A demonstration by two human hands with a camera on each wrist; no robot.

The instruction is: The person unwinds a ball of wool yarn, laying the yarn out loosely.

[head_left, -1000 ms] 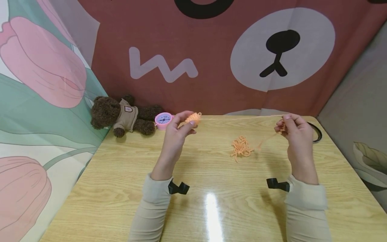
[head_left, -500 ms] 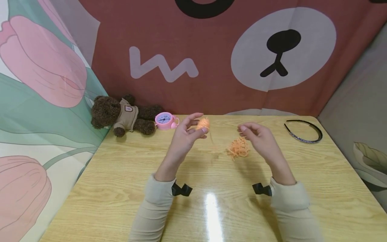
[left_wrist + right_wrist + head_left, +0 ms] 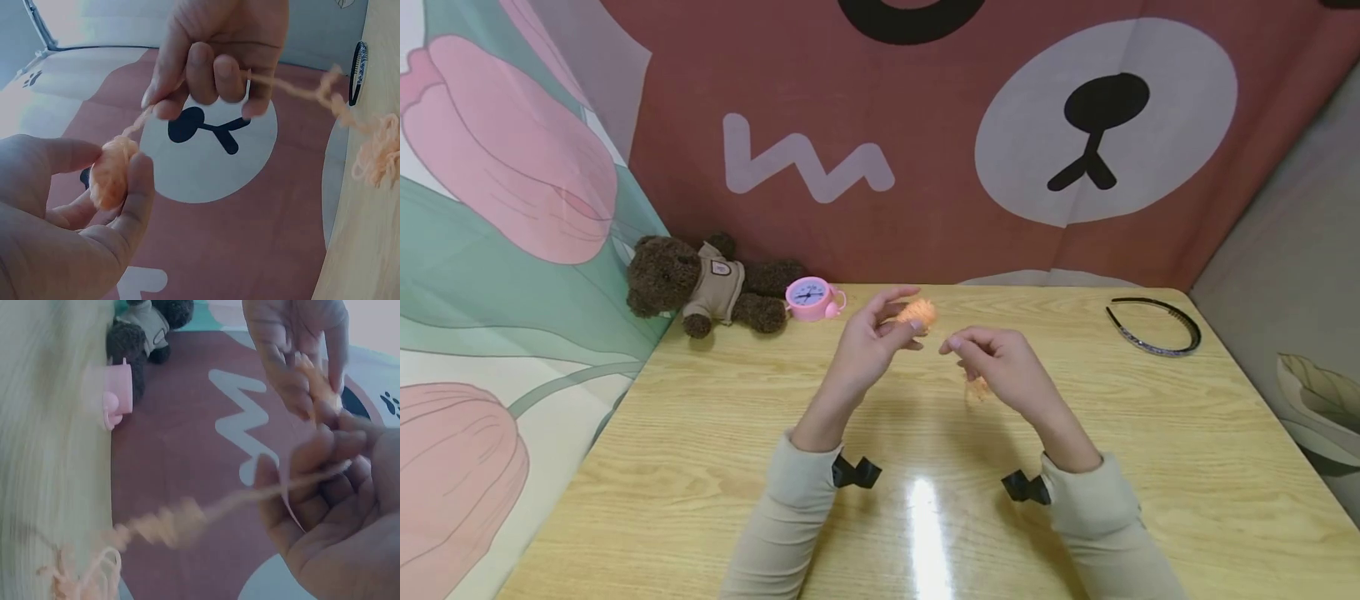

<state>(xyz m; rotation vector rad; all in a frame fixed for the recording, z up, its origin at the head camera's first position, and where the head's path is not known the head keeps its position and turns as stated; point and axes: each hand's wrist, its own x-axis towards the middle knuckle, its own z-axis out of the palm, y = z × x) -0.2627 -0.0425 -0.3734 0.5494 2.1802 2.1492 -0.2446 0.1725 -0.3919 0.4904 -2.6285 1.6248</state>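
Note:
My left hand (image 3: 861,348) holds a small wound ball of orange yarn (image 3: 920,314) between thumb and fingers, raised above the table. Close to its right, my right hand (image 3: 1006,367) pinches a yarn strand (image 3: 132,127) between thumb and forefinger; the strand runs a short way to the ball. From under the right hand's curled fingers, a second stretch of yarn (image 3: 290,87) trails off to a loose tangled heap of yarn (image 3: 378,153). In the head view the right hand partly hides this heap.
A brown teddy bear (image 3: 718,283) in a beige shirt lies at the back left of the wooden table (image 3: 692,483). Beside its feet stands a pink alarm clock (image 3: 808,300). A dark headband (image 3: 1161,350) lies at the back right. Printed fabric (image 3: 925,233) hangs behind the table.
The right hand has come in from the far right to close beside the ball, so the strand between them is much shorter. The left hand with the ball has shifted slightly right.

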